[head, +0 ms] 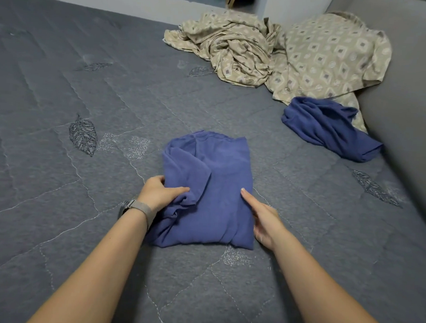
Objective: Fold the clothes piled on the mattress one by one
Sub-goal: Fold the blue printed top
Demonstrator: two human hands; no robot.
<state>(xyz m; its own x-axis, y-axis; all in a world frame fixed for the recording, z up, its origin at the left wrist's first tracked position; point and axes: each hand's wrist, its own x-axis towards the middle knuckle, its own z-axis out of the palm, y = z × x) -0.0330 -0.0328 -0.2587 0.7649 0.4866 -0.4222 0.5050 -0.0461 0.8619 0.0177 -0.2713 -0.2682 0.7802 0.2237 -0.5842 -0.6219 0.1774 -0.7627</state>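
Observation:
A blue-violet shirt [221, 176] lies folded into a rough rectangle on the grey quilted mattress [63, 93], right in front of me. My left hand [158, 192] grips its left edge, thumb on top and fingers tucked under the bunched fabric. My right hand [263, 217] sits at the shirt's right edge with straight fingers touching the cloth. A dark blue garment [330, 128] lies crumpled at the right. Beyond it, beige patterned clothes sit in a crumpled heap [236, 50] and a flatter spread piece [333, 56].
A grey upholstered wall or headboard [410, 84] runs along the mattress's right side. The mattress's far edge meets a pale floor strip [116, 1] at the top. I wear a watch [132, 206] on my left wrist.

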